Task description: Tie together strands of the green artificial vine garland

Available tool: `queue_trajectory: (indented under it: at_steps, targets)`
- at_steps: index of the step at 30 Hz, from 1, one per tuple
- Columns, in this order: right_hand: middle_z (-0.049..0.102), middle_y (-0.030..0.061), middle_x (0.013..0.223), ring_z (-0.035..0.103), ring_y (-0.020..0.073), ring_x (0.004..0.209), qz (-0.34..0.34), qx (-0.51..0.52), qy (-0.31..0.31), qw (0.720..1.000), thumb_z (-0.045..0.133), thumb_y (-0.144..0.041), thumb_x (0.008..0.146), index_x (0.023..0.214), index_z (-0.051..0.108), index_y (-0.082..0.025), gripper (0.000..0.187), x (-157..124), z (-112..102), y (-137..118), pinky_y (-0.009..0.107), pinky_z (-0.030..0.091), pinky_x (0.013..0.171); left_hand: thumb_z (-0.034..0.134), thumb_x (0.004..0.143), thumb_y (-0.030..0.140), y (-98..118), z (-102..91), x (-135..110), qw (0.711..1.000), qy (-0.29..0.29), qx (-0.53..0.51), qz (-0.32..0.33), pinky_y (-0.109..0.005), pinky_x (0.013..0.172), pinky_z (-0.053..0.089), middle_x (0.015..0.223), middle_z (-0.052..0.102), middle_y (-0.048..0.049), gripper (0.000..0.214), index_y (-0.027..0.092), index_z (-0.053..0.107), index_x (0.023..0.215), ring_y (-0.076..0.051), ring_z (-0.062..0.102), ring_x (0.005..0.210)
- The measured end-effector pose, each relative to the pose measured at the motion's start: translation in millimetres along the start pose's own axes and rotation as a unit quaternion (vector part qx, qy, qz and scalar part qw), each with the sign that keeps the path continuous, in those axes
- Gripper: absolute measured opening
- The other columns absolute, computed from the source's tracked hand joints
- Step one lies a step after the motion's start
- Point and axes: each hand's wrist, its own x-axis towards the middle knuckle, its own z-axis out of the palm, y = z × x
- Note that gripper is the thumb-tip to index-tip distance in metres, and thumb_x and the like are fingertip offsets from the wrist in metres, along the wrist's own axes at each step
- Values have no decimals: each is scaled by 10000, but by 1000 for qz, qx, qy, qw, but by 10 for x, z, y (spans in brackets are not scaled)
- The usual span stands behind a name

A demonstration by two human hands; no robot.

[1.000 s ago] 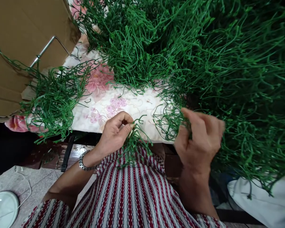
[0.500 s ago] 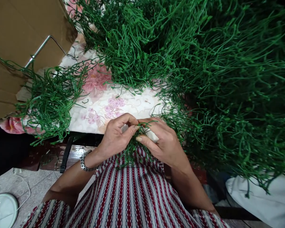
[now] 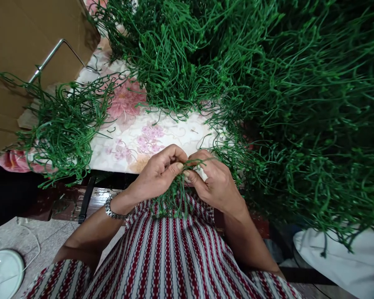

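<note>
A small bunch of thin green plastic-looking stems [image 3: 171, 203] hangs between my hands in front of the striped clothing. My left hand [image 3: 162, 172], with a metal watch on the wrist, pinches the stems between thumb and forefinger. Close against it, my right hand [image 3: 213, 180] is closed on the same bunch, its thumb and forefinger near the tops. A few stem ends stick out over the right fingers. Part of the bunch is hidden behind the fingers.
A big heap of green stems [image 3: 180, 54] covers the back and right of the flowered tablecloth [image 3: 174, 133]. Another pile [image 3: 65, 128] lies at left by a cardboard box [image 3: 28, 37] and a bent metal rod [image 3: 50, 56]. A white round object [image 3: 4, 272] stands lower left.
My right thumb and fingers have closed in nearer to the left fingertips. The hanging stems have shifted and spread a little lower.
</note>
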Motion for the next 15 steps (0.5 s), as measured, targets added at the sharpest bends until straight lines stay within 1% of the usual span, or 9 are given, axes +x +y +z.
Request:
queue_trajectory:
  at_steps: [2,4,6,8,10,12,15]
  targets:
    - [547,52,783,505,165,759,0,10,6,1000,492,-178,823,850,494,-173,28,-3,8,1,308,424,682,543,772,184,19,-8,8,1000,-22,-10,-11,-199,577,375,706,488,12,56,160,501,799,-94,448,635]
    - [553,44,785,515,158,754,12,15,24,1000,497,-165,814,850,500,-178,39,-15,20,-9,301,426,679,570,740,159,41,-19,10,1000,-17,16,-19,-194,555,363,653,487,24,61,155,510,730,-88,443,605]
    - [558,32,783,524,149,753,37,24,48,998,512,-155,801,847,510,-184,55,-31,33,-24,293,427,684,562,732,133,65,-36,10,998,-10,57,-20,-193,543,347,602,481,35,84,150,515,666,-83,434,581]
    - [560,23,790,529,142,761,59,50,60,995,531,-145,788,853,513,-187,80,-47,46,-35,290,430,698,550,736,128,84,-57,8,997,-21,77,-20,-194,541,338,584,480,40,95,147,519,648,-80,427,571]
    - [563,26,827,534,143,795,65,92,66,991,557,-135,771,860,510,-188,114,-57,62,-40,294,434,721,545,745,142,90,-73,7,997,-42,55,-25,-193,530,327,578,473,42,94,146,520,654,-74,413,558]
    - [568,35,874,540,148,835,57,143,78,985,576,-131,760,860,505,-188,136,-64,83,-37,302,441,742,554,753,178,70,-73,12,998,-53,5,-36,-192,513,319,579,478,39,96,145,529,667,-70,401,539]
    - [566,42,877,549,155,828,66,190,107,974,567,-157,781,865,508,-189,108,-74,121,-23,316,458,736,595,745,260,2,-34,26,996,-41,-68,-48,-197,493,317,593,513,19,145,140,554,676,-74,416,525]
